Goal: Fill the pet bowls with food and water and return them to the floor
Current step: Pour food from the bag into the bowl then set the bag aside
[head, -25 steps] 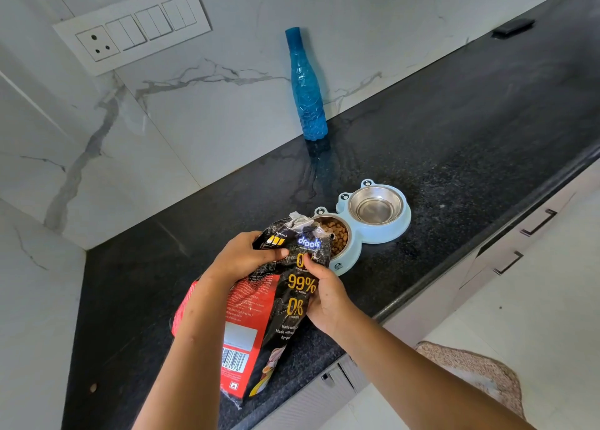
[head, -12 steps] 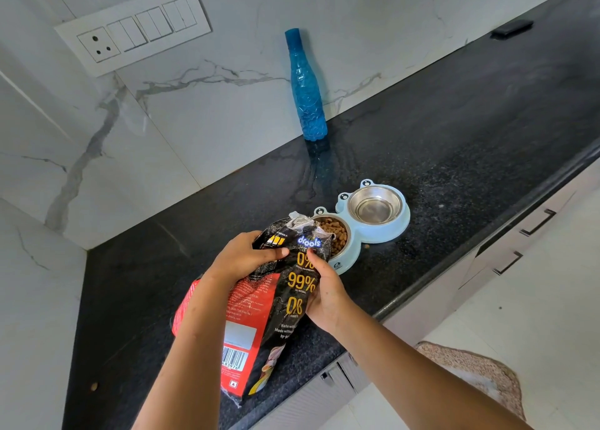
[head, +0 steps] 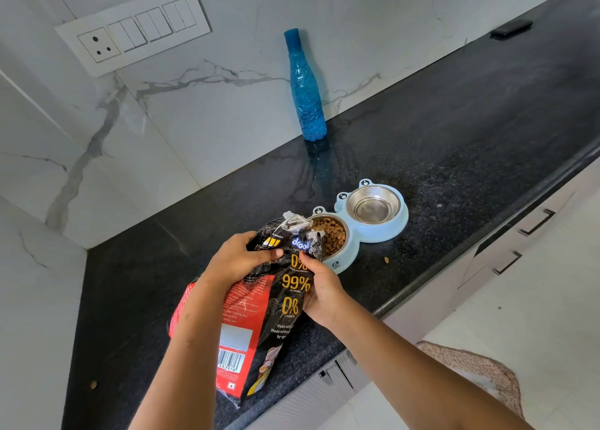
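On counter (head: 454, 130), bag (head: 256, 316), mouth toward bowl (head: 338, 264)

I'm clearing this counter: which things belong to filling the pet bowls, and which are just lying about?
For the job: food bag, gripped by left hand and right hand; kibble bowl; empty bowl; blue bottle, probably the water.
Lying about: stray kibble; black object; mat.

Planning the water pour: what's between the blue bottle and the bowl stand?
Head view: only bare black countertop lies between the blue bottle and the bowl stand.
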Action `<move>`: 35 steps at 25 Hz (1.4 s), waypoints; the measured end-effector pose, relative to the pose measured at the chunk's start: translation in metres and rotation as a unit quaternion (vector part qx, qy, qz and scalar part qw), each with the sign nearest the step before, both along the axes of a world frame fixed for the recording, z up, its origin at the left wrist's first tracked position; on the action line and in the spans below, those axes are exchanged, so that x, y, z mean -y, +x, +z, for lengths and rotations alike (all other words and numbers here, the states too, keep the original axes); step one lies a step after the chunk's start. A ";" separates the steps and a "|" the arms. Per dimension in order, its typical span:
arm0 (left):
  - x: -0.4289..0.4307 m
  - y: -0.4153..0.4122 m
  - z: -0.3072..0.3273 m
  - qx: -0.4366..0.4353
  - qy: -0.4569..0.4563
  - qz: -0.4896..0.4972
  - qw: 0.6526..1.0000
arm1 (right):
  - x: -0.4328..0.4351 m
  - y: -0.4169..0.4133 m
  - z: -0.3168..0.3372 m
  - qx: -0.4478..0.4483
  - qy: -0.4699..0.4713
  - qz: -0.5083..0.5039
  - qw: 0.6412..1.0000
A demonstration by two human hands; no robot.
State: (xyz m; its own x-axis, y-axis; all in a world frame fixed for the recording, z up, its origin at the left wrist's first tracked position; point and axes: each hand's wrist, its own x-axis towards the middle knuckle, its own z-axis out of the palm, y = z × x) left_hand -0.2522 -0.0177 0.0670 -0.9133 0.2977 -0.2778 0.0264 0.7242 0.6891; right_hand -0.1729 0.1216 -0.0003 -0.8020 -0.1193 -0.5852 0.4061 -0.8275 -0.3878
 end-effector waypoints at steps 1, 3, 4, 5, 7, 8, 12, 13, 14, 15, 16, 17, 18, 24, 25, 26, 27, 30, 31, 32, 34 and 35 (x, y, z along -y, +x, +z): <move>0.001 0.000 0.000 0.000 0.001 0.000 1.000 | -0.001 0.000 0.000 -0.005 -0.001 0.003 1.000; 0.002 0.000 -0.001 -0.002 0.003 0.001 1.000 | -0.002 0.000 0.001 -0.018 0.001 -0.002 1.000; 0.002 0.000 -0.001 -0.004 0.002 0.001 1.000 | -0.001 -0.001 0.001 -0.024 0.005 -0.012 1.000; 0.002 0.001 -0.001 -0.006 0.001 0.002 1.000 | 0.000 -0.001 0.000 -0.027 0.007 -0.022 0.999; 0.001 0.001 -0.001 -0.005 -0.001 0.003 1.000 | 0.001 -0.003 0.000 -0.028 0.006 -0.037 0.999; 0.001 0.001 0.000 -0.004 -0.001 0.002 1.000 | 0.001 -0.004 0.000 -0.024 0.004 -0.039 0.999; 0.002 0.002 0.000 -0.006 0.001 -0.001 1.000 | 0.002 -0.004 0.001 -0.015 0.013 -0.037 0.999; 0.002 0.002 0.000 -0.006 0.000 -0.001 1.000 | 0.003 -0.004 0.001 -0.013 0.015 -0.038 0.999; 0.002 0.003 0.000 -0.007 -0.001 -0.002 1.000 | 0.004 -0.005 0.001 -0.010 0.017 -0.038 0.999; 0.002 0.003 0.000 -0.008 -0.002 -0.001 1.000 | 0.004 -0.005 0.001 -0.009 0.016 -0.036 0.999; 0.002 0.003 0.000 -0.009 -0.002 0.000 1.000 | 0.004 -0.006 0.000 -0.008 0.014 -0.031 0.999; 0.002 0.003 0.000 -0.009 -0.003 0.002 1.000 | 0.003 -0.006 0.000 -0.006 0.011 -0.024 1.000; 0.002 0.003 0.000 -0.011 -0.006 0.004 1.000 | 0.002 -0.006 0.001 -0.006 0.007 -0.015 1.000; 0.006 0.002 -0.002 -0.026 -0.021 0.009 0.999 | -0.003 -0.007 0.002 -0.021 -0.007 0.026 0.999; 0.006 0.002 -0.002 -0.027 -0.024 0.009 0.999 | -0.003 -0.007 0.001 -0.026 -0.011 0.032 0.999; 0.006 0.002 -0.002 -0.028 -0.026 0.009 0.999 | -0.003 -0.007 0.001 -0.031 -0.015 0.038 0.999; 0.005 0.002 -0.002 -0.029 -0.029 0.007 0.999 | -0.003 -0.007 0.000 -0.034 -0.018 0.043 0.998; 0.005 0.003 -0.001 -0.031 -0.034 0.004 0.999 | -0.004 -0.008 -0.003 -0.032 -0.021 0.061 0.997; 0.005 0.003 -0.001 -0.032 -0.036 0.006 0.999 | -0.004 -0.008 -0.003 -0.031 -0.023 0.068 0.997; 0.004 0.003 -0.001 -0.033 -0.037 0.007 0.999 | -0.004 -0.008 -0.003 -0.032 -0.024 0.075 0.996; 0.004 0.004 -0.001 -0.032 -0.039 0.008 0.999 | -0.004 -0.007 -0.003 -0.032 -0.029 0.084 0.996; 0.005 0.004 -0.001 -0.033 -0.038 0.008 0.999 | -0.004 -0.007 -0.003 -0.033 -0.032 0.087 0.995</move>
